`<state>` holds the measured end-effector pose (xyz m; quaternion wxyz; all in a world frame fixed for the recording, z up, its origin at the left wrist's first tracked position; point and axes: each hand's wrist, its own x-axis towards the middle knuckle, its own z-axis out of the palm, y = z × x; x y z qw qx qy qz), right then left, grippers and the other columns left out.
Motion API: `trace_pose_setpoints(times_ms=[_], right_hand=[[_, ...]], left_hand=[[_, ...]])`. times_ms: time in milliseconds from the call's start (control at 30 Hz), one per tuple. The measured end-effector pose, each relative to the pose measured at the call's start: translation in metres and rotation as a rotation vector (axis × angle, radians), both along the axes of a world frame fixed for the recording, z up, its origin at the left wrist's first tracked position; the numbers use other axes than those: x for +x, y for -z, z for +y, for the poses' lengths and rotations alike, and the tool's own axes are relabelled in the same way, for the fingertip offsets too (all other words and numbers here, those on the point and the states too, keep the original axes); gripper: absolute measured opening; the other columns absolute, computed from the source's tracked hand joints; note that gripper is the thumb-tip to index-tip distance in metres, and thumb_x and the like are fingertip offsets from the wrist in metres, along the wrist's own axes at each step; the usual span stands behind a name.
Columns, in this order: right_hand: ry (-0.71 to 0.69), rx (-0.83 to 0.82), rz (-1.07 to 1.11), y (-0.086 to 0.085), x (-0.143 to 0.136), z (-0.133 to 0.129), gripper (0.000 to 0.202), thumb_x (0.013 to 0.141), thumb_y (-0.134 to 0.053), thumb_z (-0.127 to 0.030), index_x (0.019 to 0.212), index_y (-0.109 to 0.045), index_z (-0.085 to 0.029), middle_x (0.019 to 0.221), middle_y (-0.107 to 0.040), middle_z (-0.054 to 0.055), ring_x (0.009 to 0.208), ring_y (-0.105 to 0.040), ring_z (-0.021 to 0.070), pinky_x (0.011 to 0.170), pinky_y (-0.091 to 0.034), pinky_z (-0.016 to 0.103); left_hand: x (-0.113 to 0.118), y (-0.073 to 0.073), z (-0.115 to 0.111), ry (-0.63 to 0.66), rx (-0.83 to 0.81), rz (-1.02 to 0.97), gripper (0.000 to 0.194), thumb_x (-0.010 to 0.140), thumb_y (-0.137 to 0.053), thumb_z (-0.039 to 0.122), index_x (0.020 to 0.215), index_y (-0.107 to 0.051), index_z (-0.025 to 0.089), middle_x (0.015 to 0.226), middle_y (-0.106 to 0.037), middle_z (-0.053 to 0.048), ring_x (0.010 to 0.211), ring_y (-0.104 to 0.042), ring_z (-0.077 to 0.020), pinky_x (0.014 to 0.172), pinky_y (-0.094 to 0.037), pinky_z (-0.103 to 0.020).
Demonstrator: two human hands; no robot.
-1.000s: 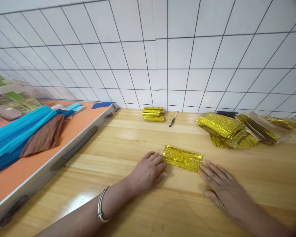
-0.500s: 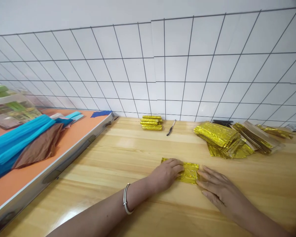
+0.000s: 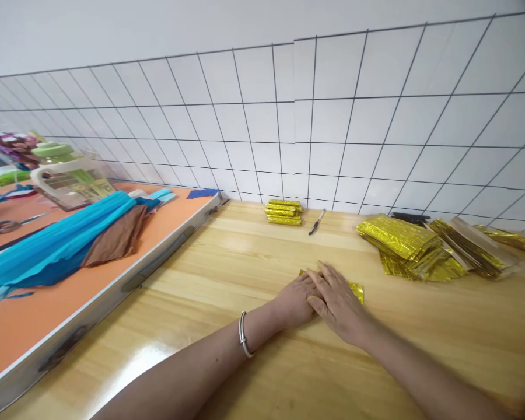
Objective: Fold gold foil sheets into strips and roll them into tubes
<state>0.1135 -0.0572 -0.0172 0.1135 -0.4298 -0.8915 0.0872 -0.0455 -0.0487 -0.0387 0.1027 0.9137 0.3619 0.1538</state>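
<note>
A small piece of gold foil (image 3: 357,293) lies on the wooden table, mostly covered by my hands; its right end and a bit of its far left corner show. My left hand (image 3: 294,302), with a silver bangle on the wrist, rests flat on the foil, its fingers partly hidden. Over those fingers lies my right hand (image 3: 339,306), open, with its fingers stretched out and pointing away from me to the left. Beyond them sits a little stack of rolled gold foil tubes (image 3: 284,213). A pen (image 3: 317,223) lies just right of the stack.
At the back right are a pile of gold foil sheets (image 3: 398,238) and a bundle with brown backing (image 3: 468,248). A raised orange board (image 3: 157,230) on the left holds blue paper (image 3: 100,224), brown paper (image 3: 118,239), scissors (image 3: 4,227) and a clear container with a green lid (image 3: 74,181).
My right hand has moved left from the foil's right end onto my left hand's fingers. The left hand stays on the foil. The view has shifted a little to the left.
</note>
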Motion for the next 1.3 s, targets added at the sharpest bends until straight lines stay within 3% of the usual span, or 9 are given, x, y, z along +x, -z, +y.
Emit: trace_pose_setpoints(times_ms=[133, 367, 700, 1033, 1300], right_hand=[[0.032, 0.045, -0.03, 0.017, 0.006, 0.005, 0.067, 0.092, -0.026, -0.054, 0.146, -0.013, -0.016, 0.151, -0.014, 0.013, 0.138, -0.006, 0.0268, 0.111, -0.019, 0.048], [0.012, 0.111, -0.147, 0.023, 0.033, 0.0, 0.074, 0.09, -0.026, -0.057, 0.145, -0.014, -0.01, 0.151, -0.011, 0.015, 0.138, -0.005, 0.0269, 0.112, -0.016, 0.046], [0.038, 0.163, -0.186, 0.027, 0.085, -0.008, 0.068, 0.091, -0.032, -0.051, 0.145, -0.015, -0.015, 0.151, -0.012, 0.012, 0.138, -0.009, 0.0259, 0.11, -0.02, 0.047], [0.084, 0.127, -0.11, 0.02, 0.091, -0.012, 0.057, 0.093, -0.033, -0.044, 0.142, -0.028, -0.017, 0.148, -0.027, 0.01, 0.136, -0.022, 0.0222, 0.109, -0.025, 0.045], [0.136, 0.139, -0.031, 0.019, 0.09, -0.011, 0.049, 0.093, -0.036, -0.037, 0.136, -0.039, -0.015, 0.144, -0.035, 0.01, 0.134, -0.027, 0.0225, 0.107, -0.031, 0.044]], left_hand=[[-0.006, -0.005, 0.0, 0.02, 0.047, 0.056, 0.047, 0.09, -0.043, 0.035, 0.134, -0.039, 0.019, 0.142, -0.038, -0.007, 0.134, -0.027, -0.0215, 0.111, -0.019, -0.039], [-0.012, -0.006, -0.004, -0.092, 0.093, 0.173, 0.048, 0.094, -0.031, 0.041, 0.139, -0.03, 0.025, 0.15, -0.021, -0.006, 0.138, -0.017, -0.0231, 0.109, -0.019, -0.042], [-0.024, -0.006, -0.011, -0.203, 0.082, 0.175, 0.064, 0.09, -0.03, 0.053, 0.142, -0.024, 0.016, 0.148, -0.023, -0.011, 0.138, -0.018, -0.0248, 0.109, -0.018, -0.041], [-0.025, -0.01, -0.01, -0.205, 0.04, 0.144, 0.065, 0.089, -0.031, 0.057, 0.142, -0.024, 0.02, 0.148, -0.025, -0.009, 0.137, -0.019, -0.024, 0.109, -0.02, -0.042], [-0.025, -0.01, -0.007, -0.236, 0.007, 0.182, 0.048, 0.096, -0.024, 0.04, 0.142, -0.025, 0.025, 0.149, -0.024, -0.004, 0.138, -0.019, -0.0202, 0.11, -0.02, -0.041]])
